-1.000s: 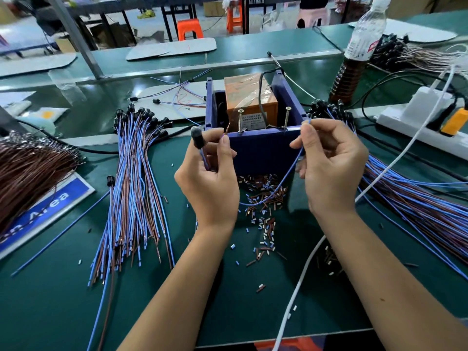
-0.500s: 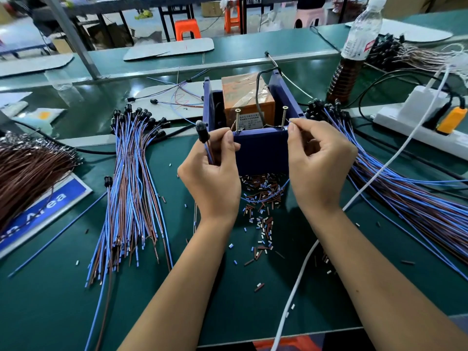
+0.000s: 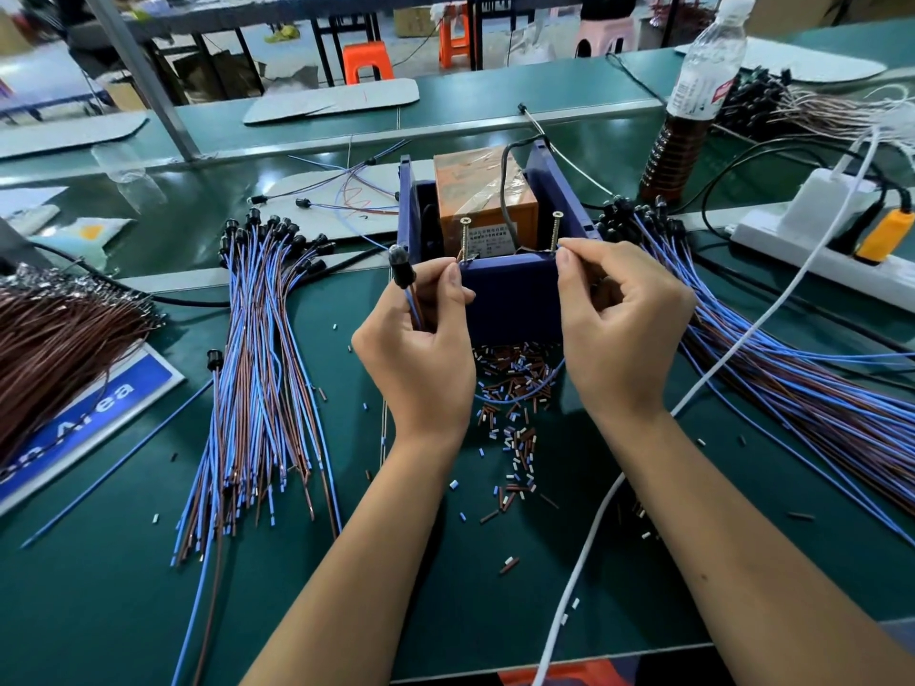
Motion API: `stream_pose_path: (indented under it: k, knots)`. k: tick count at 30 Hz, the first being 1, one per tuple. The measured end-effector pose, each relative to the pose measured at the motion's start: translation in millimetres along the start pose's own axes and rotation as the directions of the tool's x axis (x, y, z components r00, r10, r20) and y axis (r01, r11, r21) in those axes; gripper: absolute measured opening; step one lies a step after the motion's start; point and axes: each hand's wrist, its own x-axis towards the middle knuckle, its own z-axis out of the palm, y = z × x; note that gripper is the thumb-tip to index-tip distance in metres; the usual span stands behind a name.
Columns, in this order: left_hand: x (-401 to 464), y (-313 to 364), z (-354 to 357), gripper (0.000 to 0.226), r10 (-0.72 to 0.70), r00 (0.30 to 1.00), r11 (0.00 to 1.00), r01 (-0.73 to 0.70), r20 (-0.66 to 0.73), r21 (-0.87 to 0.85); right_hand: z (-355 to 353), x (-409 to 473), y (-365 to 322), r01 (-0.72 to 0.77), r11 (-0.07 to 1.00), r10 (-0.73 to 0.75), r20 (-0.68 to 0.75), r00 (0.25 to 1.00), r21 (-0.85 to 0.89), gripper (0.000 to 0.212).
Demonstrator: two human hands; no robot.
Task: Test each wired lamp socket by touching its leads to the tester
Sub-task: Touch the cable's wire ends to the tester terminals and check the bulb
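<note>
the left hand [image 3: 421, 349] pinches a lamp socket [image 3: 397, 262] with its blue and brown wires, bulb up, at 9 o'clock of the purple tester box [image 3: 510, 294]. the right hand [image 3: 619, 334] pinches a lead end against the right screw [image 3: 555, 232] at 12 o'clock of its fingertips. the left screw [image 3: 465, 240] stands just beside the left thumb.

The bare lead ends are hidden behind the fingertips of the left hand [image 3: 421, 349] and right hand [image 3: 619, 334].
</note>
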Motion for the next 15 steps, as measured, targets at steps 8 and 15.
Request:
stream_pose_path:
  k: [8,15]
  knots:
    - [-1.5,1.1,-0.2,0.011,-0.016,1.000,1.000,0.016,-0.010,-0.011,0.1,-1.0,2.7,0.035,0.999,-0.035,-0.028,0.999,-0.001,0.014]
    - [-1.3,-0.8,-1.5,0.011,-0.009,1.000,1.000,0.009,-0.008,-0.004,0.9,-2.0,5.9,0.016,1.000,-0.016,-0.015,1.000,0.003,0.014]
